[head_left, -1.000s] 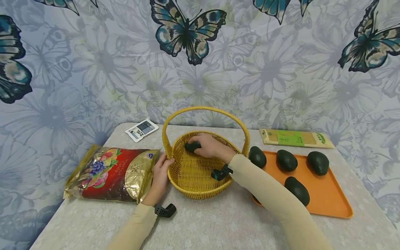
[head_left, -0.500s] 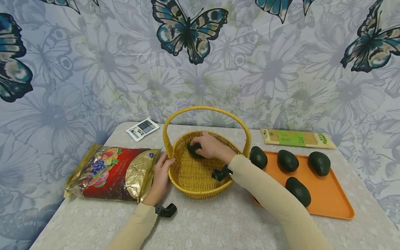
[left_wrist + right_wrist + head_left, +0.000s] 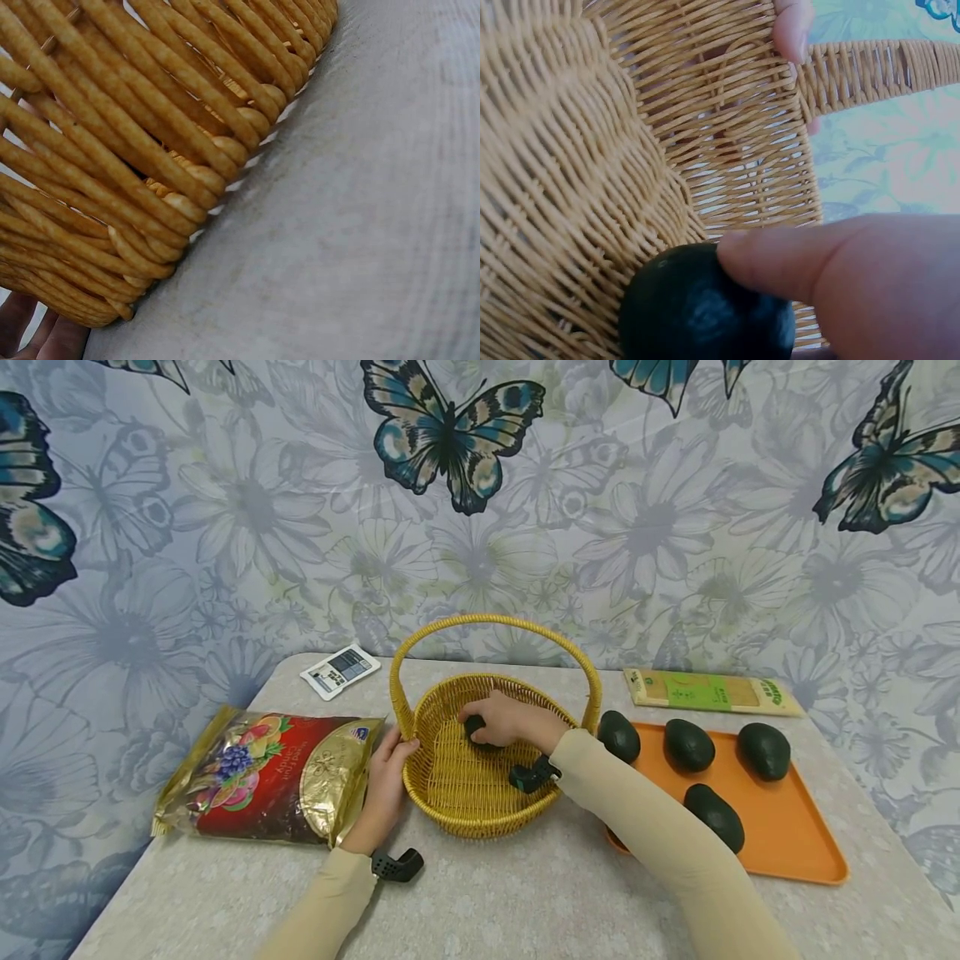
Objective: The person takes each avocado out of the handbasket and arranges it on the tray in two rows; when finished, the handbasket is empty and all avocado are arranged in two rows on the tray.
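Note:
My right hand (image 3: 508, 720) reaches into a yellow wicker basket (image 3: 480, 823) and grips a dark green avocado (image 3: 477, 732) low over its woven floor. In the right wrist view the thumb (image 3: 776, 259) presses on the top of the avocado (image 3: 697, 307); the other fingers are mostly hidden. At the basket's left side my left hand (image 3: 386, 774) holds the rim near the handle's foot, thumb over the edge and fingers along the outside. The left wrist view shows the basket's wall (image 3: 112, 142) close up, with fingertips (image 3: 60, 337) at its lower corner.
An orange tray (image 3: 787, 835) with several avocados (image 3: 688, 746) lies on the right, partly under my right forearm. A red and gold candy bag (image 3: 270, 777) lies left of the basket. Behind are a white sachet (image 3: 341, 672) and a flat green-labelled packet (image 3: 708, 692).
My right hand has moved the avocado a little to the right and nearer inside the basket. The left hand has stayed on the rim.

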Tool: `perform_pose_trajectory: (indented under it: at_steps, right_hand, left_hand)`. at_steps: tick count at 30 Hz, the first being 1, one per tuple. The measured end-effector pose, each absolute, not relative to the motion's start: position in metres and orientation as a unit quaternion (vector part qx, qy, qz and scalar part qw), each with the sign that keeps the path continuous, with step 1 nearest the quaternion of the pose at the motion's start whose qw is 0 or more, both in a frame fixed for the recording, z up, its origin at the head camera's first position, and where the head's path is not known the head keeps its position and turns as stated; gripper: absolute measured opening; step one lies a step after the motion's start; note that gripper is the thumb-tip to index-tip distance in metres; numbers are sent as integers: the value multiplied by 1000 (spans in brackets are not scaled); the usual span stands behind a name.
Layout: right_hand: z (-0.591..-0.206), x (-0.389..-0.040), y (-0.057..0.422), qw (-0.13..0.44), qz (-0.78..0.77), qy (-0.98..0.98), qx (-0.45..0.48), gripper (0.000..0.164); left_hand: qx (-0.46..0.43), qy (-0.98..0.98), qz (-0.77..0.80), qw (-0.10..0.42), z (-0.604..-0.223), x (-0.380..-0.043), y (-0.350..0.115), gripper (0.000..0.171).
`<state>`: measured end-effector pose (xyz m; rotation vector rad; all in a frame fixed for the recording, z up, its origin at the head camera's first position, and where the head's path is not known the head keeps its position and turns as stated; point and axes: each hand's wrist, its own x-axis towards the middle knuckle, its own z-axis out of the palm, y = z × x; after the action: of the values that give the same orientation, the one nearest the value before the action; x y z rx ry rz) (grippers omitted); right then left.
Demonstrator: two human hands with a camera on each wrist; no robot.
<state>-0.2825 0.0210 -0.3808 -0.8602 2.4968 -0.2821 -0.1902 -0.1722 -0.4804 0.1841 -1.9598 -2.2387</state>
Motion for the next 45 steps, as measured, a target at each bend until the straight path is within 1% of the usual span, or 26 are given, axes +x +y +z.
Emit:
perform_pose_trajectory:
  at_steps: [5,11,19,27,35,45]
  right_hand:
    - [-382,-281,23,242,-121,905,-327,46]
    - [-384,-280,24,236,-127,907,-324,47]
    - [-381,-272,28,238,-139,902,-333,48]
    - [-374,-269,36,223,-171,894,-350,48]
    - [-364,-261,50,194,-193,895,-353,44]
    - [-354,-251,70,179,-215,890,-360,44]
  left_hand:
    - [71,-659,-744,85,-480,-191,-173,56]
    - [74,-662,-742,76,-478,-191,-172,56]
    - [71,-660,-744,78,-477,-189,-170,55]
    - [68,-662,-742,76,-478,-189,-171,55]
    - [71,-657,-747,76,-479,-189,-171,56]
    - [61,-659,-746,79,-479,-190,-171,56]
